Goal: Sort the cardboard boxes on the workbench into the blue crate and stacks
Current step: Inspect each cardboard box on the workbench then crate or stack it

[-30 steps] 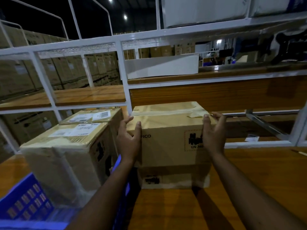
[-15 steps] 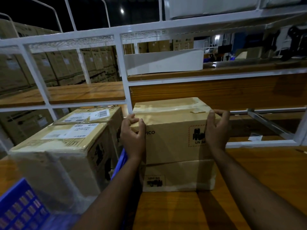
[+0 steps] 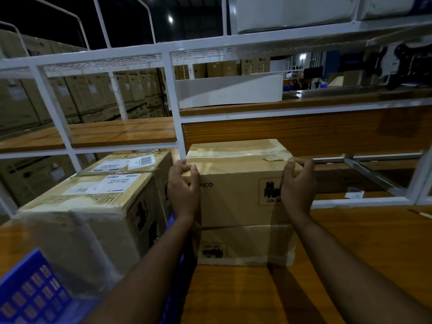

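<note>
- We see the top box (image 3: 236,181) on the lower box (image 3: 245,244), a stack of two on the wooden workbench (image 3: 350,242), just right of the blue crate (image 3: 30,291).
- Our left hand (image 3: 183,190) grips the top box at its upper left corner, fingers curled over the top edge; our right hand (image 3: 298,185) grips the upper right corner in the same way.
- In the blue crate two labelled boxes stand already: the near box (image 3: 88,218), wrapped in clear film, and the far box (image 3: 131,163) behind it.
- We judge that the sorting is well along: two boxes are in the crate and two are stacked. We cannot tell whether more boxes wait outside the view.
- The top box lies with its long axis from left to right, parallel to the bench edge. Its printed face with the warning mark points toward us, and the taped top points up.
- It sits almost square over the lower box.
</note>
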The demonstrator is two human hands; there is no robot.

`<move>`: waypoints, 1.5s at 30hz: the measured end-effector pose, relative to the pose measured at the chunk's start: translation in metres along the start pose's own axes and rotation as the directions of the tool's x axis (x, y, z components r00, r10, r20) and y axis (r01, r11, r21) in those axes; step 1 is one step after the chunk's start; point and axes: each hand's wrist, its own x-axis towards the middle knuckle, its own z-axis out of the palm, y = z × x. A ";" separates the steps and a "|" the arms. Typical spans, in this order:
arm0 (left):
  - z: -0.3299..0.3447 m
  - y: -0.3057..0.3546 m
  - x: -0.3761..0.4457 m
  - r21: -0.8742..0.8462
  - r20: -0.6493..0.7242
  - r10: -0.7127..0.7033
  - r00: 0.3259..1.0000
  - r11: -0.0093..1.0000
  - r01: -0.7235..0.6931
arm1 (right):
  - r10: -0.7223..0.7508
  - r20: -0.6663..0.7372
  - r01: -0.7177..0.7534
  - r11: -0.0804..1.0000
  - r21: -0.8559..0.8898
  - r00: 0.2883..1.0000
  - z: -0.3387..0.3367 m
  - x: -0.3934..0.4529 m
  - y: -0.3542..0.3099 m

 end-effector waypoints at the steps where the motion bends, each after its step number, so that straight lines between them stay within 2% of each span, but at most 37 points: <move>1: 0.000 0.001 0.000 0.067 0.014 0.047 0.999 0.997 -0.048 | -0.068 -0.022 0.066 0.995 -0.074 0.997 0.000 0.001 -0.002; 3: 0.000 0.003 -0.003 0.216 0.060 0.205 0.977 0.953 -0.213 | -0.241 -0.015 0.231 0.945 -0.232 0.970 0.000 0.002 -0.007; 6: 0.003 0.007 -0.012 0.323 0.151 0.382 0.912 0.853 -0.410 | -0.408 0.093 0.415 0.849 -0.328 0.908 0.001 -0.002 -0.010; 9: 0.006 0.012 -0.020 0.402 0.265 0.436 0.860 0.761 -0.510 | -0.496 0.233 0.548 0.752 -0.366 0.836 0.008 -0.016 -0.009; 12: 0.010 0.012 -0.027 0.375 0.404 0.435 0.805 0.724 -0.579 | -0.504 0.320 0.594 0.725 -0.348 0.802 0.016 -0.031 -0.015; 21: 0.004 0.012 -0.031 0.364 0.475 0.371 0.798 0.743 -0.562 | -0.468 0.387 0.605 0.672 -0.428 0.794 0.013 -0.042 -0.019; 25: -0.005 0.020 -0.032 0.318 0.525 0.338 0.781 0.773 -0.548 | -0.400 0.406 0.560 0.702 -0.440 0.822 0.011 -0.049 -0.030; 31: -0.037 0.030 -0.065 0.287 0.483 0.283 0.828 0.843 -0.456 | -0.418 0.476 0.581 0.768 -0.270 0.774 -0.002 -0.085 -0.041; 37: -0.090 0.037 -0.094 0.371 0.380 0.285 0.880 0.824 -0.427 | -0.477 0.500 0.595 0.798 -0.099 0.723 -0.009 -0.126 -0.067; 40: -0.118 0.044 -0.114 0.424 0.329 0.221 0.918 0.834 -0.353 | -0.499 0.537 0.598 0.802 -0.012 0.680 -0.018 -0.151 -0.077; 45: -0.181 0.049 -0.151 0.522 0.261 0.196 0.945 0.795 -0.309 | -0.539 0.566 0.534 0.823 0.195 0.624 -0.025 -0.199 -0.093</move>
